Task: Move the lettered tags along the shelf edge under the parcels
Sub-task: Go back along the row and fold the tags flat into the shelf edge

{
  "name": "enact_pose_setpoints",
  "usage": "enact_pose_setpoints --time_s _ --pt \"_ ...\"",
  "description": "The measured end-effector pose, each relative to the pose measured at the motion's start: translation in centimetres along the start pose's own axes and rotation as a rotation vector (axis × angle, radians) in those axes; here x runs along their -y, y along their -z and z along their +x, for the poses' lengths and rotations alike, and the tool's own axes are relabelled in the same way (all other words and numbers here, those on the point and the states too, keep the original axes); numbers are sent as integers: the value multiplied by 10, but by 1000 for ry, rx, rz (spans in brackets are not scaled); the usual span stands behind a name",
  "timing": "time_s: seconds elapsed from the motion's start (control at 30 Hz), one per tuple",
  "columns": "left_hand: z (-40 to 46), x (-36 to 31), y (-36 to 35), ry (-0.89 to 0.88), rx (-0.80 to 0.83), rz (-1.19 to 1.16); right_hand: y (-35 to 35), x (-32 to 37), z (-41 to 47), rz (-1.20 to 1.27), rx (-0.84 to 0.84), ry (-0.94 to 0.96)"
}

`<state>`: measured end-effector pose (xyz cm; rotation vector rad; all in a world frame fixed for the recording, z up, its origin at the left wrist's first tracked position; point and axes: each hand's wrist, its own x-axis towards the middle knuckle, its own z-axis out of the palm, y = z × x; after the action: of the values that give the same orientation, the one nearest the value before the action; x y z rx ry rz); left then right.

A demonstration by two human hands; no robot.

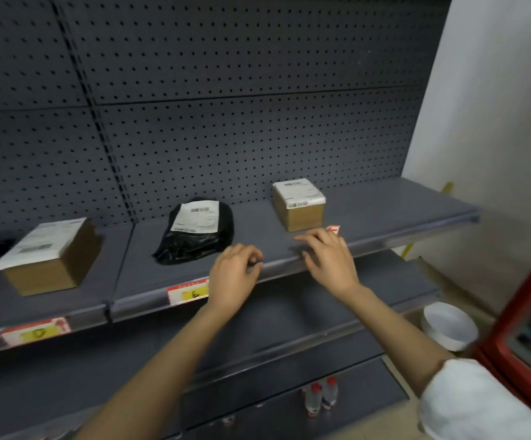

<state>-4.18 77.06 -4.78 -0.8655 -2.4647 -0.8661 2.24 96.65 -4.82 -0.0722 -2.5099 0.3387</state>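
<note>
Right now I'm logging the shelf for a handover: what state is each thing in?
left hand: fingers curled on the shelf edge, holding nothing visible
right hand: fingers spread flat on the edge, partly covering a red tag
E tag: in the edge rail
D tag: in the rail
black bag parcel: lying flat
small box: upright, sealed
large box: sealed

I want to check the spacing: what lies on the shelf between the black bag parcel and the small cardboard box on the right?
In the head view, nothing: only bare grey shelf lies between the black bag parcel and the small cardboard box.
</note>
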Motion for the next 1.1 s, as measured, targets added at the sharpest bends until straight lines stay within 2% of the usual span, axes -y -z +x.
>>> enact_pose_setpoints --time_s 0.1,0.27,0.4,0.53,0.8,1.0,1.1 --pt "13 -32 -31 1 11 -21 23 -34 7 -98 29 55" --pt "32 -77 -77 -12 -1 30 48 -70 24 -228 168 341" --pt "42 -98 -96 -9 -22 109 46 -84 37 -240 245 431" --pt "44 -103 -104 54 -54 66 43 -99 43 -182 191 439" --pt "42 -110 -114 72 -95 163 42 -111 49 32 236 404" --pt "41 -110 -111 27 -94 261 35 -118 49 116 244 368" --pt "44 -109 -102 -60 -61 386 30 -122 49 140 243 360"
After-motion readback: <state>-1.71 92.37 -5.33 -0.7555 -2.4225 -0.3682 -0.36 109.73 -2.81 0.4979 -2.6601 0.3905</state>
